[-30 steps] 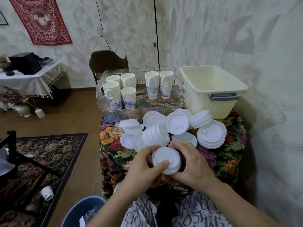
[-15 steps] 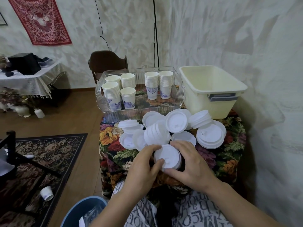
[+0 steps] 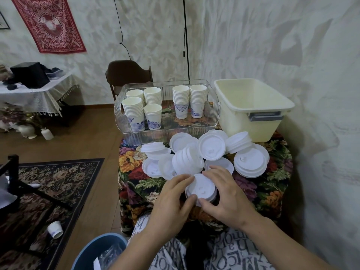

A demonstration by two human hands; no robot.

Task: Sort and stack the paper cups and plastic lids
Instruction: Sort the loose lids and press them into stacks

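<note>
Over the last second the small stack of lids (image 3: 201, 190) between the hands has tipped from facing the camera to lying nearly flat, its top face upward, low over the near edge of the table (image 3: 272, 184).

Largest first: the cream tub (image 3: 251, 108) fills the table's far right corner, with the clear tray (image 3: 167, 129) of stacked paper cups (image 3: 134, 112) beside it along the far edge, and loose lids (image 3: 211, 147) litter the middle.

The held stack lies dead centre between both hands — neither is nearer. The left hand (image 3: 171, 205) pinches its left rim, thumb below and fingers above; the right hand (image 3: 228, 197) cups the right rim the same way, both wrists angled inward.
</note>
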